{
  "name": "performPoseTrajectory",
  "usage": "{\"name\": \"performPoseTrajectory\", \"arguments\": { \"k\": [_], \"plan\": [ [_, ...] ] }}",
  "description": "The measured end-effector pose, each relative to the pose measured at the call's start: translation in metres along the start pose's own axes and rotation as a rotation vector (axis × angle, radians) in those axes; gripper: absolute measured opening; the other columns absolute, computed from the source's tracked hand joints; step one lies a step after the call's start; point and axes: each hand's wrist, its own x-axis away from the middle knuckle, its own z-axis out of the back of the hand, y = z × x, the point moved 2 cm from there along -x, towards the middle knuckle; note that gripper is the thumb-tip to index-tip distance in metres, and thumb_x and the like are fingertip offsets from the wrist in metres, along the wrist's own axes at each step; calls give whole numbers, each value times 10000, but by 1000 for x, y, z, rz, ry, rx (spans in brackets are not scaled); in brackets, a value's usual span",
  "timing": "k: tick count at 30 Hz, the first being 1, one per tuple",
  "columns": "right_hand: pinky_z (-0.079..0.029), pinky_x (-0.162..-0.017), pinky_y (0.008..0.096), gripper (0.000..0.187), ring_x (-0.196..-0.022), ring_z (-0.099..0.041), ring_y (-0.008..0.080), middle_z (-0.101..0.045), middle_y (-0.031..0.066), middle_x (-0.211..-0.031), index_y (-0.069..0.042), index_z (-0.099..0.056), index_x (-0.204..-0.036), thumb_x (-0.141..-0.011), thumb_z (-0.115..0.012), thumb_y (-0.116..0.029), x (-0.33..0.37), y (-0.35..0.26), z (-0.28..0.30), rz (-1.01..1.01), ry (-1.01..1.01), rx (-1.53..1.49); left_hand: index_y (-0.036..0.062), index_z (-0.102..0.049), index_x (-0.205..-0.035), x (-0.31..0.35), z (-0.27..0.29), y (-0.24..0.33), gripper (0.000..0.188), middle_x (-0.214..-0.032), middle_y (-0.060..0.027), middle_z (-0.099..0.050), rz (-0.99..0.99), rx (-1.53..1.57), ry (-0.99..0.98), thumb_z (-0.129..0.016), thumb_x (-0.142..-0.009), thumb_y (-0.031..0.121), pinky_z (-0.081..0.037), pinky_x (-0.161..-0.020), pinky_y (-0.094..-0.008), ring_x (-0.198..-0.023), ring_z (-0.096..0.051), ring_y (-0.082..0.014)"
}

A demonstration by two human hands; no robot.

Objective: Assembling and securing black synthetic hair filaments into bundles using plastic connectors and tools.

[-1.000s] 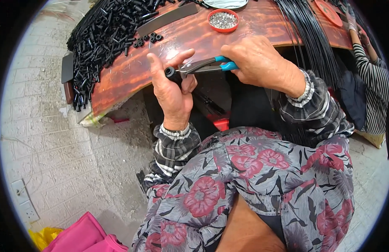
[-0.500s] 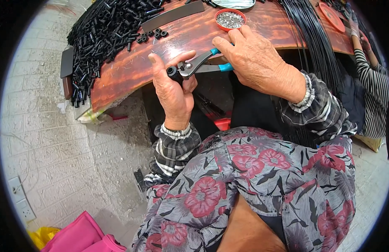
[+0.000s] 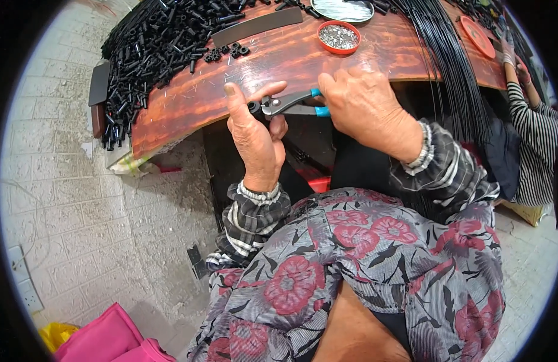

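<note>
My left hand (image 3: 255, 142) holds a short black plastic tube (image 3: 253, 108) between thumb and fingers, its round open end turned up. Around the handles of a pair of cutting pliers (image 3: 286, 102) with blue grips, my right hand (image 3: 366, 108) is closed. The jaws of the pliers meet the tube's side or rim; what exactly they bite on is too small to tell. Both hands are raised in front of the near edge of the wooden table (image 3: 285, 54). Beyond them stands a red dish (image 3: 339, 50) of small metal pieces.
A big heap of black tubes (image 3: 164, 54) covers the table's left, behind a dark curved strip (image 3: 258, 26). Several black ribbed pieces (image 3: 225, 53) lie beside it. Long black rods (image 3: 451, 60) hang over the edge at right. A co-worker's striped sleeve (image 3: 526, 114) is at far right.
My right hand has come down and left relative to the table, and the plier handles look slightly closer together. My left hand keeps its grip on the tube.
</note>
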Motion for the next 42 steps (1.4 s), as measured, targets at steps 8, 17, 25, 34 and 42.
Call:
{"name": "performPoseTrajectory", "arguments": {
  "k": [8,17,25,34,42],
  "plan": [
    [-411,-494,363,209,-583,-548,293,-526,119,-616,-41,-451,-766,-722,-605,-175,5,2,-5,132,24,-299,-66,-623,-833,2,14,9,712,-469,16,-399,-28,-11,-18,-289,-863,563,-229,-373,-186,-386,-272,-51],
    [-420,-485,359,200,-576,-560,277,-524,109,-596,-36,-460,-751,-721,-607,-167,-8,3,21,173,-100,-108,-69,-615,-801,4,17,10,751,-425,33,-335,-49,-70,-118,-279,-844,602,-202,-376,-187,-374,-260,-49],
    [-440,-479,315,162,-548,-572,233,-525,121,-594,-21,-472,-691,-722,-581,-138,-18,-18,23,256,-24,32,-48,-600,-722,-5,19,15,744,-400,24,-335,-35,-24,-83,-272,-841,609,-202,-364,-198,-356,-267,-59],
    [-409,-530,411,262,-617,-552,318,-523,134,-605,-21,-493,-704,-677,-631,-242,-34,26,-13,28,15,-297,25,-548,-966,3,41,88,618,-586,39,-306,-322,162,-3,-420,-774,599,-236,-424,-198,-484,-279,-66],
    [-462,-536,408,168,-624,-596,342,-583,192,-633,22,-588,-636,-629,-588,-146,-60,18,-30,-127,-49,-231,53,-451,-846,86,116,242,460,-602,19,-271,-670,-101,-115,-494,-784,507,-224,-465,-225,-513,-236,-93]
  ]
}}
